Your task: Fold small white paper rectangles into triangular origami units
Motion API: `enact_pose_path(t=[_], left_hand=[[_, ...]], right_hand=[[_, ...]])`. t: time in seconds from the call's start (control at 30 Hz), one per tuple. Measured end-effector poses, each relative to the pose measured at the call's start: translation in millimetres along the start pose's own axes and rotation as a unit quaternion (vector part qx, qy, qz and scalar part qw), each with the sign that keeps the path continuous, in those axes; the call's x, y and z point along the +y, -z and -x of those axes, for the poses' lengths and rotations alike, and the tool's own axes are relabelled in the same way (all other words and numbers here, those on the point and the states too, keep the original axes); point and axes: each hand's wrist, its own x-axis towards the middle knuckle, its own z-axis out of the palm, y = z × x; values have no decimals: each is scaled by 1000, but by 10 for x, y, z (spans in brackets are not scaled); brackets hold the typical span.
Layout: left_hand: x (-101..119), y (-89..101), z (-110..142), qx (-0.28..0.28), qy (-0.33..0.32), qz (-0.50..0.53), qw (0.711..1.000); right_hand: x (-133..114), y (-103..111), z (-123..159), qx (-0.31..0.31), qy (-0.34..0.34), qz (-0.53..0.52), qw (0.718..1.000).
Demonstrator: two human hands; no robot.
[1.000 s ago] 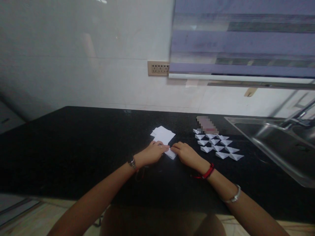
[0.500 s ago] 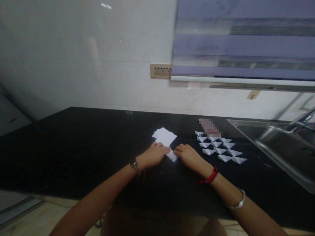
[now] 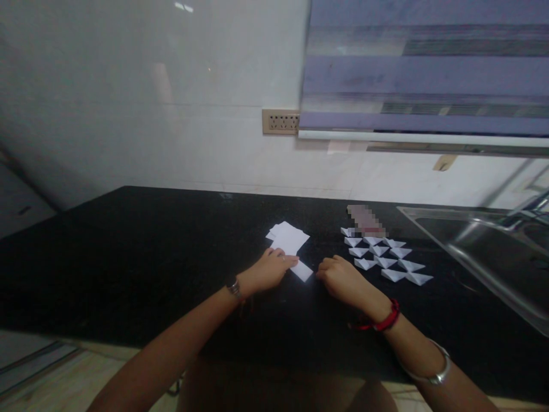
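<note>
A small folded strip of white paper (image 3: 301,269) lies flat on the black countertop (image 3: 128,252). My left hand (image 3: 268,270) rests on its left end, fingers pressing it down. Just to the right of the strip, my right hand (image 3: 341,278) sits on the counter with curled fingers, a small gap apart from the paper. Behind the strip lies a small stack of white paper sheets (image 3: 288,237). Several folded white paper triangles (image 3: 386,260) are laid out in rows to the right of my right hand.
A steel sink (image 3: 484,252) is set into the counter at the far right, with a tap above it. A blurred small object (image 3: 364,220) lies behind the triangles. A wall socket (image 3: 281,121) and a striped blind (image 3: 424,74) are on the wall.
My right hand has drawn back to the right, off the folded strip, which now lies uncovered. My left hand has stayed on its left end.
</note>
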Motion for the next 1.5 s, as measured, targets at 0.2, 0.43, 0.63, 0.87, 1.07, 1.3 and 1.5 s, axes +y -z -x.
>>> enact_pose_path(t=[0.2,0.43,0.63,0.87,1.07,1.3,1.5], left_hand=[[-94,-129,-5,50,-9,26,998],[-87,-108,-45,108,24,103,988],[-97,-31,-19,139,69,128,979],[-66,-5,20,78,68,134,986],[-41,-34,5,60,29,88,994],[-20,13,-10,38,-23,33,998],[36,40,-12,23,-33,-3,999]], right_hand=[[17,-23,-51,86,9,-85,993],[-84,-136,-130,85,2,-141,986],[-58,-151,-130,112,-56,-253,959],[64,-203,-140,104,-125,-399,902],[81,-253,-171,50,-168,-503,846],[175,-361,-185,92,-249,-523,810],[169,-248,-138,84,-225,-331,912]])
